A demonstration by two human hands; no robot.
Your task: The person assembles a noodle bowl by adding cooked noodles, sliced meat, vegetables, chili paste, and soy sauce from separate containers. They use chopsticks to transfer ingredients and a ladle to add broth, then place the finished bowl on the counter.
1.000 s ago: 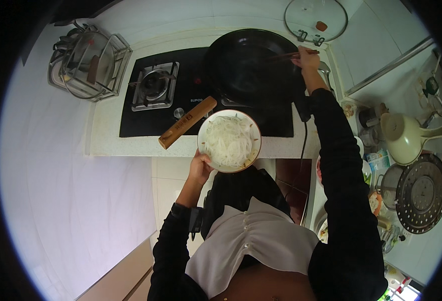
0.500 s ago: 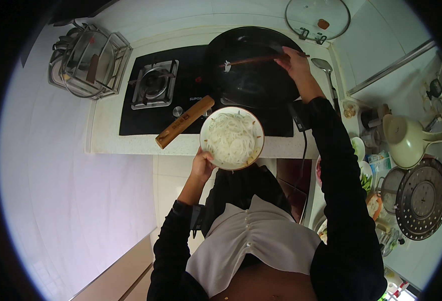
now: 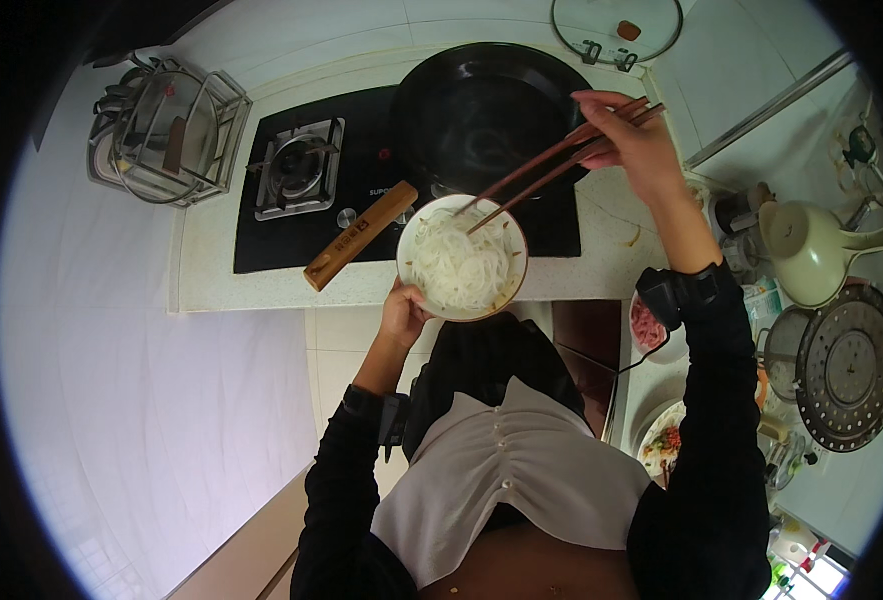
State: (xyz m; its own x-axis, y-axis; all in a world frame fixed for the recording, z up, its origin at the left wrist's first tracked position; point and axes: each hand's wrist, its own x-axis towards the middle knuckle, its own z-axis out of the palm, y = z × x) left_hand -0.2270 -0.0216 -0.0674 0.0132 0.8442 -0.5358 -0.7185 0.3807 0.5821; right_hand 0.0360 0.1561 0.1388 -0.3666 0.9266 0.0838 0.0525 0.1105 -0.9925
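Note:
My left hand (image 3: 404, 314) grips the lower left rim of a white bowl (image 3: 512, 295) with a brown edge, held in front of the stove. White rice noodles (image 3: 456, 262) fill the bowl. In my right hand (image 3: 629, 140) is a pair of dark red-brown chopsticks (image 3: 541, 161), fingers closed round them. Their tips reach into the noodles near the bowl's far side. Behind the bowl, a large black wok (image 3: 481, 115) sits over the right burner, its wooden handle (image 3: 361, 236) pointing toward the near left. The wok looks bare inside.
The left burner (image 3: 298, 168) of the black stove is uncovered. A wire rack (image 3: 176, 135) stands at the back left, and a glass lid (image 3: 616, 30) leans at the back wall. To the right are a bowl of raw meat (image 3: 647, 326), a perforated steamer plate (image 3: 850, 368) and a pale pot (image 3: 806, 250).
My right hand has moved right, bringing the chopsticks from above the wok to the bowl, tips now among the noodles. A small white piece at their tips over the wok no longer shows.

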